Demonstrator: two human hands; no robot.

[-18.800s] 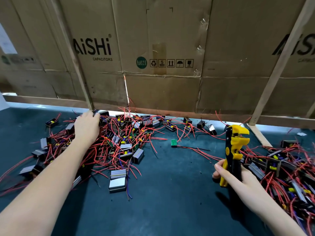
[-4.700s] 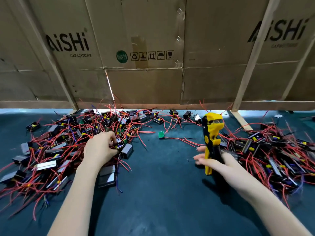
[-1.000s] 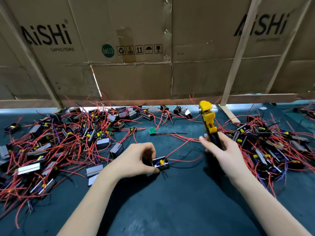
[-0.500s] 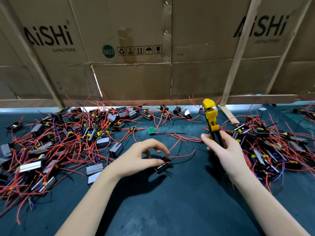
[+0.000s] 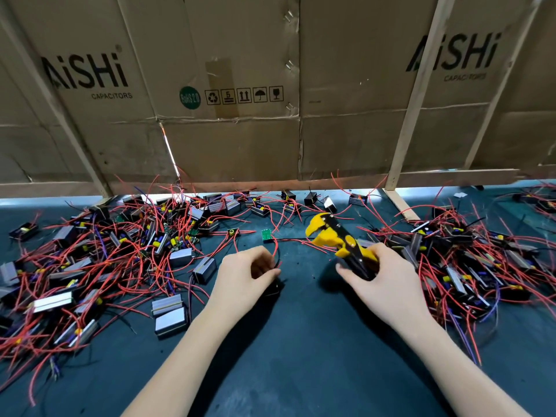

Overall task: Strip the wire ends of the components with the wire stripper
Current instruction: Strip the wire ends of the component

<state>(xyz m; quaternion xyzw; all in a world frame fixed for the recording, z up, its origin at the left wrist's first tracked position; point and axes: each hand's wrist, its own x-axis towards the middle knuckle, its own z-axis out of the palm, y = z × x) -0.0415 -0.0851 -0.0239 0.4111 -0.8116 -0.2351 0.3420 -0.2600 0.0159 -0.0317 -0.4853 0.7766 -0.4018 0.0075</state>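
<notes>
My left hand (image 5: 243, 273) is curled over a small black component (image 5: 275, 288) on the dark mat, pinching its red wire (image 5: 275, 251), which loops up from the fingers. My right hand (image 5: 380, 276) grips the yellow and black wire stripper (image 5: 337, 239) by its handles. The stripper is tilted left, with its yellow jaws pointing toward the looped wire and a short gap between them. Most of the component is hidden under my left fingers.
A big tangle of components with red wires (image 5: 99, 260) covers the mat on the left. Another pile (image 5: 469, 266) lies on the right. A small green board (image 5: 266, 235) sits beyond my hands. A cardboard wall (image 5: 240, 139) with wooden battens closes off the back.
My left hand has closed over the component and taken up its red wire. My right hand has tipped the stripper from upright down to the left, toward the wire.
</notes>
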